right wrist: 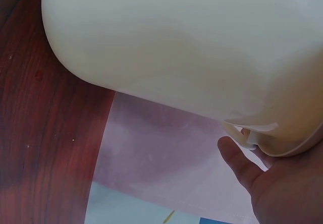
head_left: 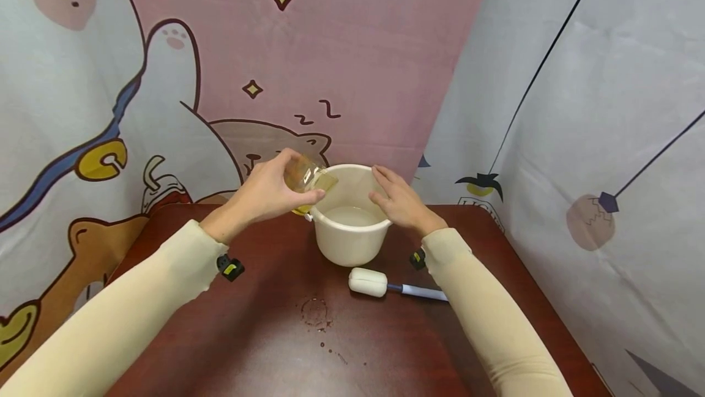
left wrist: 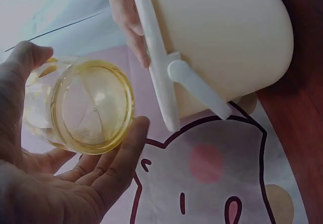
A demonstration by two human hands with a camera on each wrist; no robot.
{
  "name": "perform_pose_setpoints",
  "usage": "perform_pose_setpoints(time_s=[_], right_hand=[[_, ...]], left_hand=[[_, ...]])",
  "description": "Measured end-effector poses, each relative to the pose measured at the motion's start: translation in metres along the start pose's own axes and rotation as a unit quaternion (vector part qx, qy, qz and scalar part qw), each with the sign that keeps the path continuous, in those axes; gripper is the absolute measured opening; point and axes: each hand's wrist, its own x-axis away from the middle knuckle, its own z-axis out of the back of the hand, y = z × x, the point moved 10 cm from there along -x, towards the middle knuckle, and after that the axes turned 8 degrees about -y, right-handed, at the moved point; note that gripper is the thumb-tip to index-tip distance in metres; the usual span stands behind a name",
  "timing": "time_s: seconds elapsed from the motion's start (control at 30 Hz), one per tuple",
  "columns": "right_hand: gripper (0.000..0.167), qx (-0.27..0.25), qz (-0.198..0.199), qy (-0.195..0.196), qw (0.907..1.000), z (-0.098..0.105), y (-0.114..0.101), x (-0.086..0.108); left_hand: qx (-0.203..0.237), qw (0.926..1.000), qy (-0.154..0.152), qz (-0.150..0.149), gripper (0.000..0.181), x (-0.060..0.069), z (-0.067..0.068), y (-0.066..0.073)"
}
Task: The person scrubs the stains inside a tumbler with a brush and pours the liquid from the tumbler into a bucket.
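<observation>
My left hand (head_left: 270, 186) grips a clear, yellow-tinted glass cup (head_left: 308, 180), tilted with its mouth toward the inside of a cream plastic bucket (head_left: 349, 241). From the left wrist view, the cup's round base (left wrist: 93, 110) faces the camera, with thumb and fingers on opposite sides. The bucket stands upright on the table; pale liquid seems to lie at its bottom. At the bucket's right rim rests my right hand (head_left: 404, 204), its fingers mostly straight. In the right wrist view, the right thumb (right wrist: 239, 161) is beside the bucket's handle joint.
A white sponge brush (head_left: 368, 282) with a pale blue handle lies in front of the bucket, partly behind the right forearm. Nearer on the brown table (head_left: 248, 323) are a wet ring (head_left: 314, 312) and some drops. A cartoon-printed cloth (head_left: 358, 48) hangs behind.
</observation>
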Motion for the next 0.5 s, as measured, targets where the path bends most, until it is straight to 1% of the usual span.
perform_pose_setpoints(time_s=[0.07,0.17,0.2,0.23,0.33,0.43,0.47,0.5], right_hand=[[0.076,-0.010,0.000,-0.003,0.9999,0.000,0.002,-0.001],[0.078,-0.027,0.006,-0.007,0.9996,-0.004,0.017,-0.007],[0.078,-0.025,0.011,-0.007,0.9996,-0.005,0.017,-0.006],[0.081,-0.033,0.028,-0.003,0.9991,-0.012,0.035,-0.015],[0.083,-0.023,0.032,-0.002,0.9992,-0.018,0.047,-0.021],[0.082,-0.035,0.025,-0.005,0.9991,-0.017,0.045,-0.021],[0.080,-0.029,0.009,-0.008,0.9995,-0.010,0.028,-0.012],[0.079,-0.023,0.006,-0.007,0.9997,-0.008,0.023,-0.010]], left_hand=[[-0.009,0.9999,-0.005,0.003,0.086,-0.006,0.001,0.002],[-0.020,0.9997,-0.010,0.002,0.087,-0.014,0.001,0.007],[-0.022,0.9997,-0.012,0.001,0.087,-0.017,0.001,0.008],[-0.022,0.9997,-0.012,0.002,0.087,-0.020,0.001,0.010],[-0.022,0.9996,-0.018,-0.001,0.086,-0.026,0.001,0.014],[-0.025,0.9994,-0.026,-0.001,0.086,-0.029,0.002,0.017],[-0.028,0.9992,-0.029,-0.001,0.086,-0.030,0.002,0.018],[-0.031,0.9990,-0.032,-0.001,0.087,-0.032,0.001,0.019]])
